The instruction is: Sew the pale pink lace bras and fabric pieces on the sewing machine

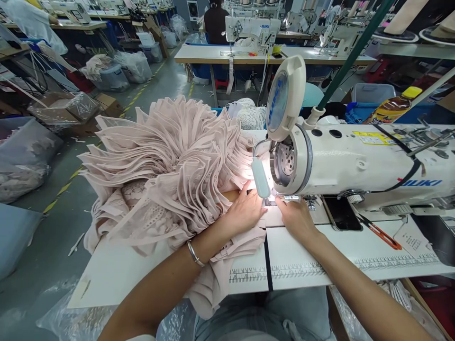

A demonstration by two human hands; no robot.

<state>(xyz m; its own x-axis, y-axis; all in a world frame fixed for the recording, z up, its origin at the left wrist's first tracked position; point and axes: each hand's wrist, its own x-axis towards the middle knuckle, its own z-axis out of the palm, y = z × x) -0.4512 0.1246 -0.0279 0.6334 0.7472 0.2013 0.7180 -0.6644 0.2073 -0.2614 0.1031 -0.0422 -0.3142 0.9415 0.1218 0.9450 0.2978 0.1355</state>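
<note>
A large heap of pale pink lace-and-mesh garment pieces [170, 161], joined in layered folds, lies on the left of the sewing table and hangs over its front edge. My left hand [249, 208] presses and grips the pink fabric beside the needle area, its fingers partly closed. Close to the presser foot, my right hand [296, 218] has its fingertips drawn together; what lies between them is hidden. The white sewing machine [330, 161] stands over both hands, its round end cover swung up. A small grey lamp guard [260, 178] blocks part of the stitching spot.
A phone [343, 213], orange thread snips [386, 235] and a paper tag [412, 238] lie right of my right hand. A drink bottle [394, 106] leans behind the machine. Bagged bins [137, 66] stand on the floor at left; another sewing table [202, 54] stands ahead.
</note>
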